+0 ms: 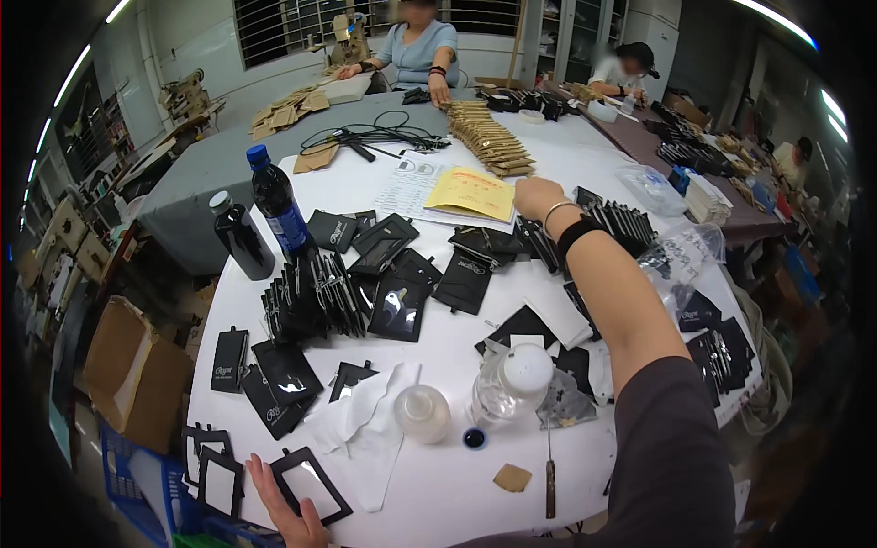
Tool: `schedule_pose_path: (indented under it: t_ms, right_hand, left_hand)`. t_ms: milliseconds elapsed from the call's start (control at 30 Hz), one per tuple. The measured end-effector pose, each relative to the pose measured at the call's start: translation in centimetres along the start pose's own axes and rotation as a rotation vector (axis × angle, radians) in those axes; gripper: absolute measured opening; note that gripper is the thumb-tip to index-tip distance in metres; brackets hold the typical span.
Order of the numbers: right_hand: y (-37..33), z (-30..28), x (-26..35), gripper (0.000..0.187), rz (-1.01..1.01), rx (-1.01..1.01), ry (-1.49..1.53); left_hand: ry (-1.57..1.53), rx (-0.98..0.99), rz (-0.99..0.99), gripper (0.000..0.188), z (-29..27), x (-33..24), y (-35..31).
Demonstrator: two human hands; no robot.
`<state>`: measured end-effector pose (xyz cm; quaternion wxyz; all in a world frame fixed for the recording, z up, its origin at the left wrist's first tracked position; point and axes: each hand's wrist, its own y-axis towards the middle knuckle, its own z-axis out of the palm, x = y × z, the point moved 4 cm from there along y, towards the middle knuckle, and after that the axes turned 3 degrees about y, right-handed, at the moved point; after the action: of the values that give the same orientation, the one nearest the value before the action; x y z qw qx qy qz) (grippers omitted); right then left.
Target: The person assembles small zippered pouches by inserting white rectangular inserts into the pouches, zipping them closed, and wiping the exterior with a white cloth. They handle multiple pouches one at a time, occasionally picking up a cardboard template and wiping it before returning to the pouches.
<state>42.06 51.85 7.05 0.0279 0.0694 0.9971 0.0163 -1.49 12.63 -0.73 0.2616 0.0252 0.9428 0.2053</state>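
At the lower left, my left hand (290,510) is open, its fingers stretched and the thumb apart. It lies at the edge of a black card holder (311,484) with a pale window; more framed holders (219,484) lie just left of it. My right arm reaches far across the table. My right hand (541,199) is closed, beside the yellow booklet (470,194) and above the near end of a row of black card holders (614,221). Its fingertips are hidden, so I cannot make out what they hold. A packed stack of black holders (315,294) stands at centre left.
Two dark bottles (279,199) stand at the back left. Nearer are a clear jar (512,379), a squeeze bottle (423,414), a white cloth (365,420) and an awl-like tool (550,489). Across the table, a person (418,50) touches a row of tan pieces (489,137).
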Motion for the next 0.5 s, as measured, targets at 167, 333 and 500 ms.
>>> schedule_pose_path:
  t_ms: [167,333,500]
  right_hand:
    - [2.2,5.0,4.3,0.029,-0.226,0.159,0.16]
    - [2.4,5.1,6.6,0.028,-0.255,0.037,0.121]
    - [3.7,4.6,5.2,0.025,-0.204,-0.268,0.061]
  left_hand:
    - [0.011,0.035,-0.01,0.057,0.2,-0.1,0.2]
    - [-0.018,0.053,-0.033,0.063,0.4,0.1,0.1]
    - [-0.066,0.037,-0.035,0.066,0.6,0.0,0.2]
